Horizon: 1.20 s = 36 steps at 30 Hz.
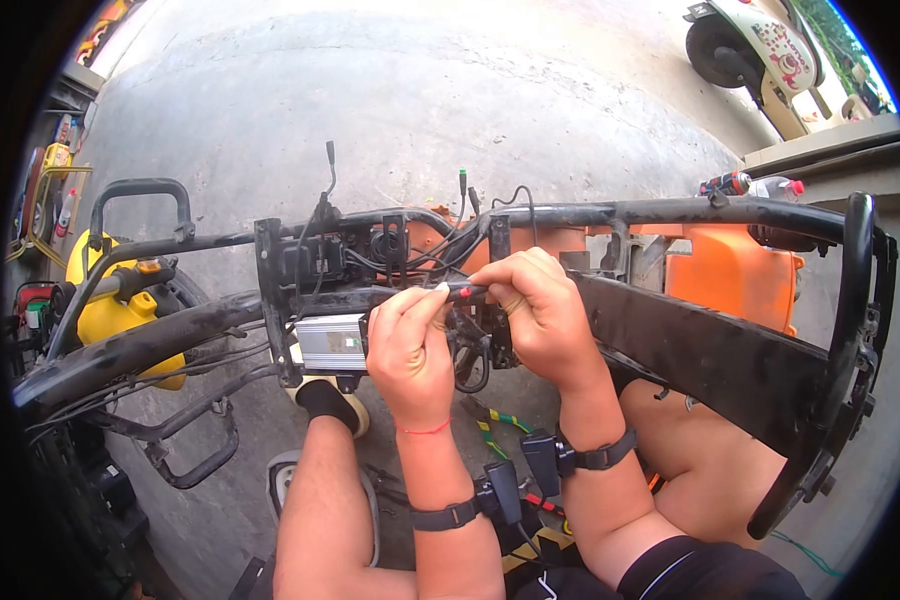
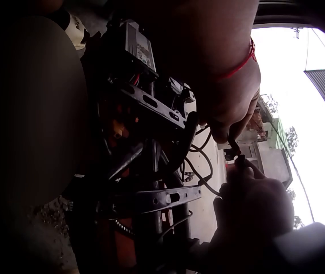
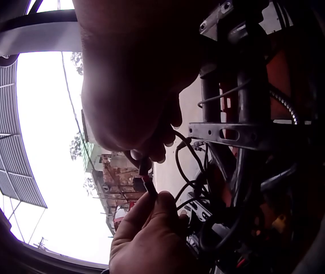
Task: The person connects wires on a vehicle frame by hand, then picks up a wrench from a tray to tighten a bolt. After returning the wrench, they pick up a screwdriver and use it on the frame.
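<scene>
Both hands meet above the black vehicle frame (image 1: 670,212). A small dark connector with a red part (image 1: 465,292) lies between their fingertips. The left hand (image 1: 410,350) pinches one end of it, and the right hand (image 1: 545,315) pinches the other, thumb against fingers. In the right wrist view the dark connector (image 3: 149,185) shows a red band near its middle, between the left hand (image 3: 154,242) below and the right hand (image 3: 128,108) above. Black cables (image 3: 182,148) loop beside the hands. Its exact shape is partly hidden by fingers.
A silver finned box (image 1: 330,343) sits on the frame left of the hands. Upright cable ends, one with a green tip (image 1: 462,180), rise behind. Green-handled pliers (image 1: 495,430) lie on the floor. An orange part (image 1: 735,275) is at right, a yellow one (image 1: 135,318) at left.
</scene>
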Motion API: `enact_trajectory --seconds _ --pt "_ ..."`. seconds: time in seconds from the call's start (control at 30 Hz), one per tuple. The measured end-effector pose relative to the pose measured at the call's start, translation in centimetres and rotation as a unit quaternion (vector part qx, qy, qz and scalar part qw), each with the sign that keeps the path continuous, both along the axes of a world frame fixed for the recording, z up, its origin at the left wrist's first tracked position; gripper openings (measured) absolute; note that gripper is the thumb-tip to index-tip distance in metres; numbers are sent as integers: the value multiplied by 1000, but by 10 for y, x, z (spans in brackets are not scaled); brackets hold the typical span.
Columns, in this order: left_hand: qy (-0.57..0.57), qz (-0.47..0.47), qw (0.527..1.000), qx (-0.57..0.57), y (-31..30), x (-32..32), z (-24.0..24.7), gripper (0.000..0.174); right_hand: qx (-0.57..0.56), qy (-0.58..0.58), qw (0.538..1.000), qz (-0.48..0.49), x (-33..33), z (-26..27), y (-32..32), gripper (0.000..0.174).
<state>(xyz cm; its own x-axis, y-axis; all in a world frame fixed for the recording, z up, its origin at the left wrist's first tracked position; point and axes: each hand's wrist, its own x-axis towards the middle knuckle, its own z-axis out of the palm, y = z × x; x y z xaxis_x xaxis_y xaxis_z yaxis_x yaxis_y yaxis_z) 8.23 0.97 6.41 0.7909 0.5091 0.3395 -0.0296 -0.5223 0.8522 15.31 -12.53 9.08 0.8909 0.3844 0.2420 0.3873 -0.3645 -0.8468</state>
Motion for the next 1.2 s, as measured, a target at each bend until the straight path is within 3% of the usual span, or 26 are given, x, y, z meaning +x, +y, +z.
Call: enact_trajectory --seconds 0.77,1.2 --pt "30 -17 999 7 2 -1 2 26 -57 -73 996 7 2 0 -1 24" --pt "33 -32 999 9 8 -2 3 27 -38 -51 998 19 1 -4 3 24"
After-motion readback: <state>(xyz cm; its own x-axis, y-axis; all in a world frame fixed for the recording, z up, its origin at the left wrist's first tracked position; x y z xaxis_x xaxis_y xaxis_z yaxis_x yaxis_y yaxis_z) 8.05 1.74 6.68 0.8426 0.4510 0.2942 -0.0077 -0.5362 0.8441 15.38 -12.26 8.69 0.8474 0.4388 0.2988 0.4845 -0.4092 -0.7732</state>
